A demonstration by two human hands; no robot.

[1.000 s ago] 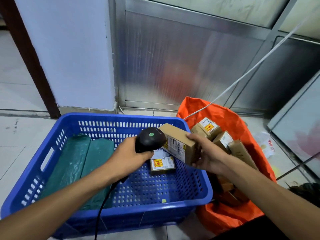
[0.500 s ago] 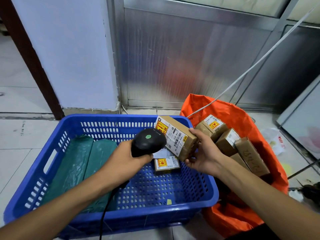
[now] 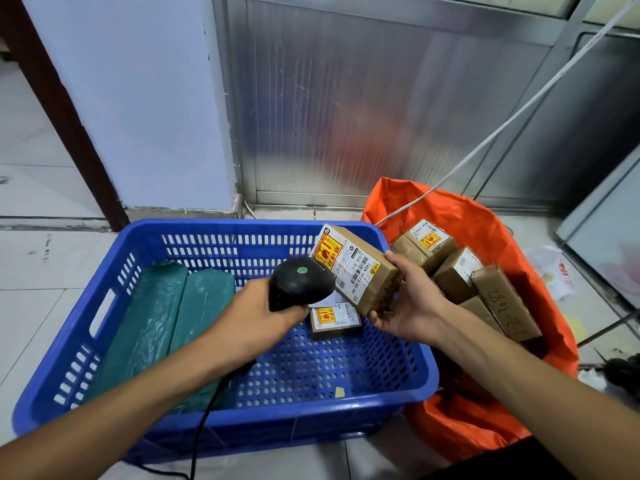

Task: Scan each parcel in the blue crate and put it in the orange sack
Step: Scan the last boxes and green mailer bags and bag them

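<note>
My right hand grips a brown cardboard parcel over the right end of the blue crate, its white label with a red-yellow sticker tilted up. My left hand holds a black barcode scanner with a green dot, its head right beside the label. One small labelled parcel lies on the crate floor under the scanner. Two green plastic mailers lie in the crate's left half. The orange sack stands open at the right with several brown boxes in it.
A white cable runs from the upper right down into the sack. The scanner's black cord trails over the crate's front rim. A metal panel wall stands behind, a white pillar at back left. Crumpled paper lies on the tiles right of the sack.
My right hand has turned the parcel so its label faces up toward the camera. The scanner stays close beside the label.
</note>
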